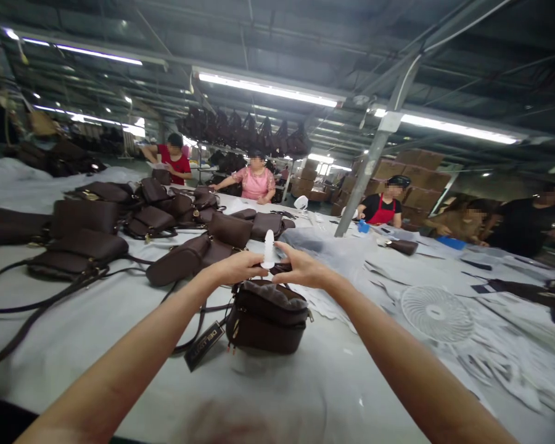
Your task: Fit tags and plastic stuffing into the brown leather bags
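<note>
Brown bag (267,325) on table (346,385), grey stuffing (277,293) in open top. Just above: left hand (240,267) at dark strap (281,269) and white piece (269,250), can't tell if gripping; right hand (305,266) part-open at strap. More bags (86,222) beyond.

The dim hall is lit from above by bright white tube lights (267,89), whose glare is slightly spread. The edges are stretched and smeared by wide-angle distortion. Soft shadow is cast under the brown bag (267,320); distant areas are blurred.
</note>
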### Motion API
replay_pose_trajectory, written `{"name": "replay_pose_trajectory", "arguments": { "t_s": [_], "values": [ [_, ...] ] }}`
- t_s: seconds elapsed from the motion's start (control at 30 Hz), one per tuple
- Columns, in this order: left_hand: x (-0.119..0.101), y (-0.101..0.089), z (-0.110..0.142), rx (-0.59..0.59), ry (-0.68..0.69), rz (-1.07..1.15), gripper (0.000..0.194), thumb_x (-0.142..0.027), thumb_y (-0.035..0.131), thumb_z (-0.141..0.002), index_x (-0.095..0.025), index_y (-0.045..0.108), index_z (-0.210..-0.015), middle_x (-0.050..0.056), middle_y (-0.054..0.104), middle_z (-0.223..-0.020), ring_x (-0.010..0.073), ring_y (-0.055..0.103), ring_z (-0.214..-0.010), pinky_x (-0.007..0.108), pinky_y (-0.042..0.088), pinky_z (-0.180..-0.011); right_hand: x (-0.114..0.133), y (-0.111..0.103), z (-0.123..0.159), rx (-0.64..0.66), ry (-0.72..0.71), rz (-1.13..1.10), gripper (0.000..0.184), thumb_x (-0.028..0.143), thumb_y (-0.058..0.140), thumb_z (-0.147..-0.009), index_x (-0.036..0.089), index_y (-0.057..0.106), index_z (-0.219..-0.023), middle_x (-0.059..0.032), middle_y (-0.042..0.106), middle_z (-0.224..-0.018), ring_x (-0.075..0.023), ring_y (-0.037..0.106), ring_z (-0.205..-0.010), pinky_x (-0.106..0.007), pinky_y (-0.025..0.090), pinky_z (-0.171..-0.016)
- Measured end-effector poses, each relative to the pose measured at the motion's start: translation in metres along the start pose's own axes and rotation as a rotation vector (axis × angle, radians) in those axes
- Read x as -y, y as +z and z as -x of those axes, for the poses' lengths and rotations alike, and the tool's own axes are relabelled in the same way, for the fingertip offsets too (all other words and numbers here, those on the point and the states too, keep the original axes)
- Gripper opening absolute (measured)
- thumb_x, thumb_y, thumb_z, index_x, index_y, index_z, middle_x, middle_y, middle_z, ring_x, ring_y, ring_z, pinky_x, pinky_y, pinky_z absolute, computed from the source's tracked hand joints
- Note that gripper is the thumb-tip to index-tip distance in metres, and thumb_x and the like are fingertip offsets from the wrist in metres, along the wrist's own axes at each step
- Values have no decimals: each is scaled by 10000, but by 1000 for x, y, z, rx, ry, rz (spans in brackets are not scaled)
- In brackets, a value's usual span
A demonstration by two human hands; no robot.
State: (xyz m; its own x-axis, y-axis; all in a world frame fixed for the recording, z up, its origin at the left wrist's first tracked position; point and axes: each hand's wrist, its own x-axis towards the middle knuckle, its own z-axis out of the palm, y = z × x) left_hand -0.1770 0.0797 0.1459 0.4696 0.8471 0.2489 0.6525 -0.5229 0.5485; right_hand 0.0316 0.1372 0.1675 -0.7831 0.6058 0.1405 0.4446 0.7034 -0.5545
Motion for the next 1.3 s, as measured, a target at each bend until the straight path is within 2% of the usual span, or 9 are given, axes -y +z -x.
{"name": "replay_pose_trajectory", "arguments": {
  "t_s": [0.13,0.3,0.43,0.57,0.8,0.9,1.03,1.17,1.3],
  "values": [
    [-5,1,8,-188,-26,112,210,-289,594,-815,-151,639,-967,14,655,-856,162,589,-774,247,460,-700,5,-12,0,224,93,-74,184,217,591,-740,152,629,-908,30,612,-591,-127,580,-509,-214,443,-485],
    [-24,36,43,-756,-54,-168,176,-226,457,-917,-180,619,-867,32,626,-792,159,589,-744,268,473,-718,11,-28,8,387,268,-271,73,230,591,-721,163,571,-699,61,518,-482,-71,434,-391,-171,338,-364],
    [-37,86,56,-471,69,-440,160,-177,467,-908,-175,625,-935,81,663,-904,216,603,-850,326,487,-758,5,-22,17,499,343,-461,137,299,601,-743,164,580,-739,14,634,-622,-86,525,-447,-171,331,-370],
    [-40,110,43,-328,-104,-585,185,-175,562,-859,-162,613,-1036,121,645,-1042,285,581,-963,436,475,-844,-3,-9,20,550,319,-604,151,320,593,-766,174,564,-798,-16,683,-747,-134,633,-597,-185,382,-427],
    [-39,114,31,-153,-186,-548,216,-207,667,-800,-160,609,-1003,139,645,-1122,304,569,-1084,470,411,-966,-9,2,14,465,183,-220,42,200,567,-783,170,571,-812,15,632,-741,-130,569,-674,-204,409,-557],
    [-44,112,33,-46,-233,-530,136,-233,662,-797,-177,625,-916,122,679,-1057,312,607,-1014,460,455,-882,-14,11,14,355,52,143,97,164,568,-784,173,583,-879,-12,640,-839,-156,561,-760,-220,399,-616],
    [-52,103,27,150,-319,-519,138,-291,638,-810,-166,665,-862,117,714,-839,303,667,-828,413,497,-746,-20,22,18,383,-79,239,236,124,549,-787,199,611,-1002,-35,674,-970,-183,596,-867,-237,427,-723],
    [-55,101,15,100,-327,-563,268,-311,701,-749,-125,684,-941,159,718,-933,310,668,-883,380,500,-744,-24,29,19,467,-71,251,358,75,543,-774,222,630,-1089,-43,691,-1061,-200,622,-939,-241,437,-765],
    [-45,112,11,79,-325,-589,218,-329,722,-720,-124,692,-788,143,711,-781,292,664,-784,361,479,-693,-28,35,15,495,-64,353,389,28,516,-764,222,661,-1068,-52,714,-1005,-196,645,-892,-238,437,-733]
  ]
}}
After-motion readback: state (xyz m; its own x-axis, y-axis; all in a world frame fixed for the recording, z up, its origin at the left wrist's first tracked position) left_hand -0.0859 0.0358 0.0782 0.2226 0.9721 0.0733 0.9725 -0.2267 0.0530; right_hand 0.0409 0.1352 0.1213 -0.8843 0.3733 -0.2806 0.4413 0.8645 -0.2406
